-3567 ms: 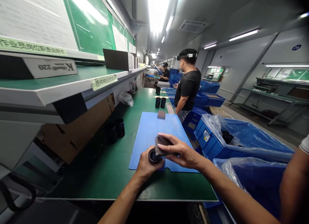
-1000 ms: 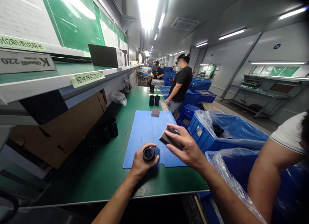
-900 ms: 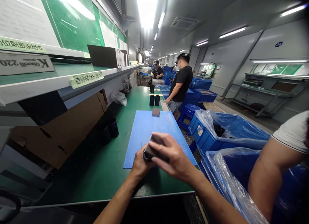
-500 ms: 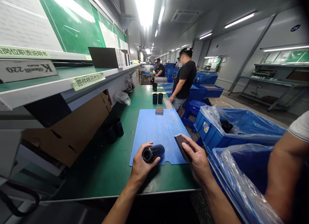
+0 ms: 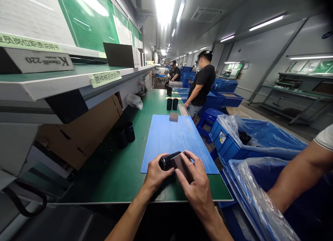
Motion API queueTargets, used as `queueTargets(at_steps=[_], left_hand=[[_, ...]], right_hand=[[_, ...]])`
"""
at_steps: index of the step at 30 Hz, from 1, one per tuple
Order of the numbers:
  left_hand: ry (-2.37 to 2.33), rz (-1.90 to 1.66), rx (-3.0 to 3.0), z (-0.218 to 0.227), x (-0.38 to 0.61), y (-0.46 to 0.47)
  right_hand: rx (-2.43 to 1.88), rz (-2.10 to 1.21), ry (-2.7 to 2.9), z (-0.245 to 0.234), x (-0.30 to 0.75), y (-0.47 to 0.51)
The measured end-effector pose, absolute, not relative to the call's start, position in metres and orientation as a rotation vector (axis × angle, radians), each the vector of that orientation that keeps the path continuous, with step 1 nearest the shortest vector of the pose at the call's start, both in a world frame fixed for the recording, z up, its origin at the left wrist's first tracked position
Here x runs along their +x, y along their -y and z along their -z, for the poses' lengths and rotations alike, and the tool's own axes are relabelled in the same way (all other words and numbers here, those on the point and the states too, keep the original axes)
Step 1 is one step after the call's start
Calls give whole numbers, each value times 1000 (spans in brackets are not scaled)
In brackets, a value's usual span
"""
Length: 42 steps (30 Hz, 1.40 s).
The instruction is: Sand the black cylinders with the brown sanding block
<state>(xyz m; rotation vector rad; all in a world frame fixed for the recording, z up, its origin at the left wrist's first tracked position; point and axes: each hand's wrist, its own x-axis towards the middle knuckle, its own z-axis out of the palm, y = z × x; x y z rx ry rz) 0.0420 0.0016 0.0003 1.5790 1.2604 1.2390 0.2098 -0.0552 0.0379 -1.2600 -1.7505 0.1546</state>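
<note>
My left hand (image 5: 155, 171) is closed around a glossy black cylinder (image 5: 165, 162), its open end tilted toward me. A flat grey-brown sanding block (image 5: 182, 166) is gripped in my right hand (image 5: 194, 180), its face against the cylinder's side. Both hands are over the near edge of a blue mat (image 5: 169, 137). At the mat's far end lies a second sanding block (image 5: 173, 117).
Two black cylinders (image 5: 130, 131) stand left on the green table (image 5: 104, 178); more stand beyond the mat. Plastic-lined blue bins (image 5: 234, 149) are at right, one with another person's arm (image 5: 291, 185) reaching in. A person (image 5: 204, 83) stands farther off. A shelf (image 5: 59, 81) overhangs the left.
My right hand has moved left, bringing the sanding block from beside the cylinder onto it. The cylinder has turned slightly in my left hand. The other person's arm has reached farther into the bin.
</note>
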Motion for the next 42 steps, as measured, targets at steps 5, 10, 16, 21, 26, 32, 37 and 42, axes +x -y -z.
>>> queueTargets(at_steps=[5, 10, 16, 21, 26, 32, 37, 42], left_hand=[[-1229, -1279, 1623, 2, 40, 2], [-1300, -1351, 1587, 2, 38, 4], [-1330, -1375, 1539, 1, 36, 4], [-1304, -1377, 1546, 0, 36, 5], [-1329, -1401, 1533, 0, 36, 5], [-1344, -1362, 1527, 0, 37, 2], [-1360, -1366, 1525, 0, 38, 1], [-1353, -1334, 1547, -3, 38, 2]], right_hand=[[-1268, 95, 1955, -44, 178, 56], [-1281, 120, 1988, -50, 165, 43], [-1292, 129, 1955, -51, 154, 41], [-1262, 95, 2008, -56, 153, 41], [-1284, 58, 1957, -55, 153, 47], [-1265, -158, 1821, -64, 152, 18], [-1247, -423, 1581, -82, 193, -18], [-1224, -670, 1316, -59, 230, 4]])
